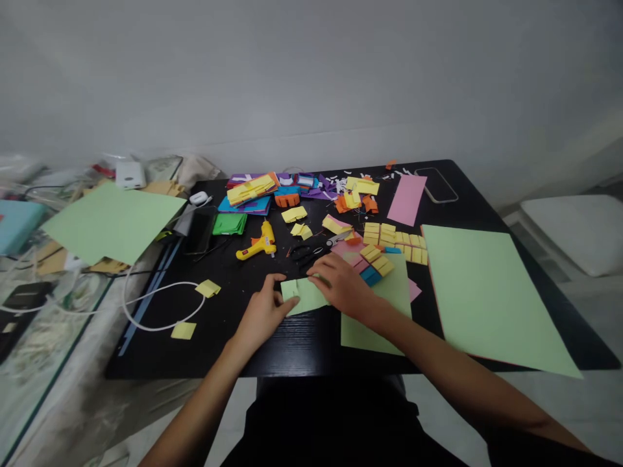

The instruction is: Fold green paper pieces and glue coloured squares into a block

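Pale green paper (309,296) lay between the hands on the dark surface (302,347). Left hand (263,312) part-open, spanning the left end, thumb on the paper. Right hand (344,285) curled, fingertips closed on the right end; underside of grip hidden. Judged best handling: light, even thumb pressure, edges kept square, no tugging against the right fingertips. Long axis ran left hand to right, right end angled slightly away from the wearer. Glue gun (265,241) beyond left hand; scissors (339,239) beyond right.
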`<state>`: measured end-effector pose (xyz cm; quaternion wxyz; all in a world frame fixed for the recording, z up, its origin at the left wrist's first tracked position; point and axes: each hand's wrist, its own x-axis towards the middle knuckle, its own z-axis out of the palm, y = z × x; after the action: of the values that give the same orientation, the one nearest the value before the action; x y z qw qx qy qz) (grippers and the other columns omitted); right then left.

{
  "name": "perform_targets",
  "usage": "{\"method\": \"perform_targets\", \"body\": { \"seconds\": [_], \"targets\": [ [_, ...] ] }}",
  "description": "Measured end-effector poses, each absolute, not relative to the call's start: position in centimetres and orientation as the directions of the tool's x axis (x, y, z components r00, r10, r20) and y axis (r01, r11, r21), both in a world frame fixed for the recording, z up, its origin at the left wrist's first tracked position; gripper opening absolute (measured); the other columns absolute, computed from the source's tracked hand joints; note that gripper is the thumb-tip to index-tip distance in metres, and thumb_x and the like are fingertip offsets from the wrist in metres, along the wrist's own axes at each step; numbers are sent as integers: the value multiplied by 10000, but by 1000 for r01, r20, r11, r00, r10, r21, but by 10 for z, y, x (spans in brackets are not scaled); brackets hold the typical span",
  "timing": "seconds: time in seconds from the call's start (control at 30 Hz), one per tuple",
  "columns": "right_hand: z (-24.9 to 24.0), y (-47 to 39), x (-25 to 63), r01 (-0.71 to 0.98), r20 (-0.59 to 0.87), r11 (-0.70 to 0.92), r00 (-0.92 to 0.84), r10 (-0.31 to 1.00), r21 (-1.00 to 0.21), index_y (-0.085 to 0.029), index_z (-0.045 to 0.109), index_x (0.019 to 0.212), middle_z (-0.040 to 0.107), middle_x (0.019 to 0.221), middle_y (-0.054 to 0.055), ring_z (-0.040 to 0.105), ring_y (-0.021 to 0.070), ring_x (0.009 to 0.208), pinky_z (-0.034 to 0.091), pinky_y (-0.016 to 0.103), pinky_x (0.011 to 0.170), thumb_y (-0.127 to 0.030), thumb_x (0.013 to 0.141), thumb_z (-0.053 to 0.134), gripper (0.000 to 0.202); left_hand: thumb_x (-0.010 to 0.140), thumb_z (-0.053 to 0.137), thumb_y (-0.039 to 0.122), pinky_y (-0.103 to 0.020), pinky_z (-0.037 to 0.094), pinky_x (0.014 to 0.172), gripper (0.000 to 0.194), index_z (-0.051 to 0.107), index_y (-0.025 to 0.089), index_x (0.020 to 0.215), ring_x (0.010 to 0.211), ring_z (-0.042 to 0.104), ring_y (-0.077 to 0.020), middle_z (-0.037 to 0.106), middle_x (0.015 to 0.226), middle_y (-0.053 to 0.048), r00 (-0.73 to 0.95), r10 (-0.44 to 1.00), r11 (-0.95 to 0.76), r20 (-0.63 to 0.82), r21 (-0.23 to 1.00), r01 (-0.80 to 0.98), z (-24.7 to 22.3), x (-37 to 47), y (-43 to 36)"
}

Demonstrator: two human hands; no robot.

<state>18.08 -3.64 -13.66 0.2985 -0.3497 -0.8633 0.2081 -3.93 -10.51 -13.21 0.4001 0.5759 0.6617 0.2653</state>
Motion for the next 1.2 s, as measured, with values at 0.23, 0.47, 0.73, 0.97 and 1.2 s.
{"method": "perform_targets", "body": {
  "seconds": [0.23,0.47,0.73,0.97,1.2],
  "targets": [
    [-145,-47,172,458,161,692,-758,632,-557,-157,747,932,715,962,96,669,225,915,552,345,830,-64,1007,614,179,852,767,443,-276,390,582,513,544,219,1256,536,638,-231,611,572,79,4,985,127,-171,747,652,-133,-40,-99],
    [-162,-39,173,379,206,611,-709,674,-695,-165,747,1014,736,1000,83,697,219,967,574,354,899,-89,960,692,108,962,610,459,-284,481,633,291,629,237,1150,590,627,-184,630,668,53,28,998,17,-53,706,708,-124,-71,-85],
    [-172,-40,172,258,358,662,-676,644,-704,-187,737,992,738,1108,112,713,231,1031,597,387,931,-112,987,649,116,800,603,154,-547,505,1038,535,632,116,1333,1263,586,-421,611,1402,-220,12,982,-43,188,163,986,-128,-98,-31],
    [-175,-41,173,231,357,623,-651,670,-747,-189,703,1015,751,1166,121,723,229,1051,623,392,925,-118,967,673,91,893,572,191,-576,514,1002,526,615,118,1413,1204,622,-428,628,1327,-238,-31,997,22,77,114,993,-132,-99,-11],
    [-173,-41,174,251,366,650,-658,658,-717,-174,737,1031,722,1177,138,708,247,1083,605,439,983,-148,987,662,91,799,592,123,-499,535,1011,533,620,136,1330,1116,655,-373,663,1144,-176,18,996,-38,91,229,973,-136,-109,-9]
  ]
}}
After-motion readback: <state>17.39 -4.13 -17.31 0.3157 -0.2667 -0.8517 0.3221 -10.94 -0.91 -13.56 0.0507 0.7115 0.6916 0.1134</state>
